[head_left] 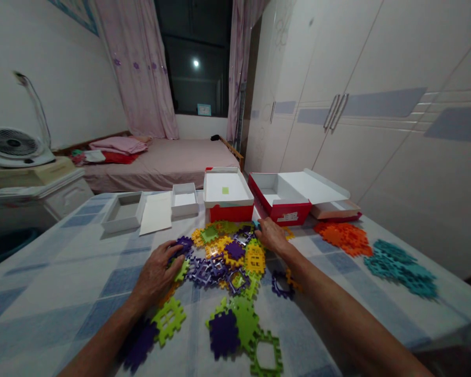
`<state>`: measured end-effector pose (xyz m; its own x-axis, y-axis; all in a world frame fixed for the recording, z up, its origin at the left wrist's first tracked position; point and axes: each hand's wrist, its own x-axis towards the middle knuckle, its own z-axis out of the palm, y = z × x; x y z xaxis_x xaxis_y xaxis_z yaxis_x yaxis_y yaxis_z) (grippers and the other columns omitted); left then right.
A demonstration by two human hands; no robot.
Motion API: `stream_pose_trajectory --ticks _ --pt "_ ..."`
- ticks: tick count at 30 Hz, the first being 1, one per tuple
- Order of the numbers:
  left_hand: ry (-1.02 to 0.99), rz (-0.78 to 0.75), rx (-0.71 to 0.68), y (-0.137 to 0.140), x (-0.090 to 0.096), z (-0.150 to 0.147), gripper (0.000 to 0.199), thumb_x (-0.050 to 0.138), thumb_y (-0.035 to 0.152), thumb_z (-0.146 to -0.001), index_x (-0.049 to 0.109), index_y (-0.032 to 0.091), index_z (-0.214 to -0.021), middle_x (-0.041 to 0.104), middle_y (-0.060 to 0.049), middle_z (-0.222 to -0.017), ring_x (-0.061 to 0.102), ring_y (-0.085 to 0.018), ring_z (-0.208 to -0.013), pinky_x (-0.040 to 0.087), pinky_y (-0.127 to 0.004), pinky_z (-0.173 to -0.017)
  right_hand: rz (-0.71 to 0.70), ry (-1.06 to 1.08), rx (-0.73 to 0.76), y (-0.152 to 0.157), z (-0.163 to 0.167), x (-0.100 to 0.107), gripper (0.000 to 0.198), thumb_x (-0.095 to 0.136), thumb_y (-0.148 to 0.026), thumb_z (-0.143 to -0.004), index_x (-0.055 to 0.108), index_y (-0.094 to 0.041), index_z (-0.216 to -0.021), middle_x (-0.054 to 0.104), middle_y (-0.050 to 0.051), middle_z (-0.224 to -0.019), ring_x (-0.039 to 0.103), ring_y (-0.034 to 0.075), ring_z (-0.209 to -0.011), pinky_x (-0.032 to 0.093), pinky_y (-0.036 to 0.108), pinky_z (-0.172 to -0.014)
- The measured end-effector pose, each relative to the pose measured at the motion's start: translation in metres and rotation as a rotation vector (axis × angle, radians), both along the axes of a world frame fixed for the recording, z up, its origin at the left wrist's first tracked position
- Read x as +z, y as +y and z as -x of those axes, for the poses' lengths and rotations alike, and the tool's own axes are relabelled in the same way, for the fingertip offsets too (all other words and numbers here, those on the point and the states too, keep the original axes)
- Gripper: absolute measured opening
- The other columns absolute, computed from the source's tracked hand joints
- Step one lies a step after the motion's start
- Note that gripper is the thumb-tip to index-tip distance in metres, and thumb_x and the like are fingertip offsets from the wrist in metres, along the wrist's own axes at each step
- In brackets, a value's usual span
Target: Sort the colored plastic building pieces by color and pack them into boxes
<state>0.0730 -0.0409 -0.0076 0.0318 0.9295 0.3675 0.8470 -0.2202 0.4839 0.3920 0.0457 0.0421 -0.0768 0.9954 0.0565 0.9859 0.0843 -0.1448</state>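
A mixed pile of plastic interlocking tiles, purple, yellow and green, with toothed edges, lies between my hands. My left hand [159,269] rests at its left side, fingers and thumb apart, fingertips touching a purple tile [185,244]. My right hand [272,234] reaches to the pile's far right edge. Its fingers are bent down around a blue tile [256,225], mostly hidden. Nearer me are a solid dark purple tile [224,334], a green window tile [169,320] and an open green frame tile [267,355]. A purple ring-like tile [282,284] lies beneath my right forearm.
An orange tile heap [343,237] and a teal tile heap [400,268] lie at the right. Along the back stand a red box [231,212], another open red box [288,212] and white trays [122,212], [184,200]. A checked cloth [90,283] covers the table.
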Motion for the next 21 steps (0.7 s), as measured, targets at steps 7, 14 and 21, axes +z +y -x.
stream_pose_trajectory --ticks 7,14,21 --pt "0.006 0.006 0.006 0.0 0.0 0.0 0.047 0.043 0.049 -0.085 0.067 0.016 -0.109 0.058 -0.012 -0.124 0.055 -0.027 -0.115 0.043 -0.045 -0.103 0.035 -0.037 0.082 0.0 0.002 0.002 0.036 0.042 -0.021 -0.087 0.061 -0.014 -0.117 0.057 0.017 -0.124 0.059 0.028 -0.11 0.047 0.035 -0.083" --pt "-0.006 0.007 0.007 -0.001 -0.001 0.0 0.048 0.043 0.049 -0.085 0.067 0.016 -0.109 0.058 -0.012 -0.125 0.054 -0.027 -0.116 0.042 -0.045 -0.104 0.157 -0.033 0.269 0.019 -0.014 0.004 0.045 0.06 -0.022 -0.077 0.059 -0.017 -0.122 0.059 0.012 -0.125 0.058 0.023 -0.111 0.044 0.027 -0.088" --pt "-0.002 0.013 0.006 0.0 -0.002 0.0 0.049 0.042 0.05 -0.085 0.067 0.016 -0.11 0.058 -0.013 -0.125 0.054 -0.027 -0.117 0.042 -0.046 -0.104 0.122 -0.005 0.279 0.017 -0.019 0.01 0.045 0.071 -0.03 -0.07 0.062 -0.013 -0.111 0.062 0.011 -0.111 0.059 0.021 -0.099 0.043 0.023 -0.078"
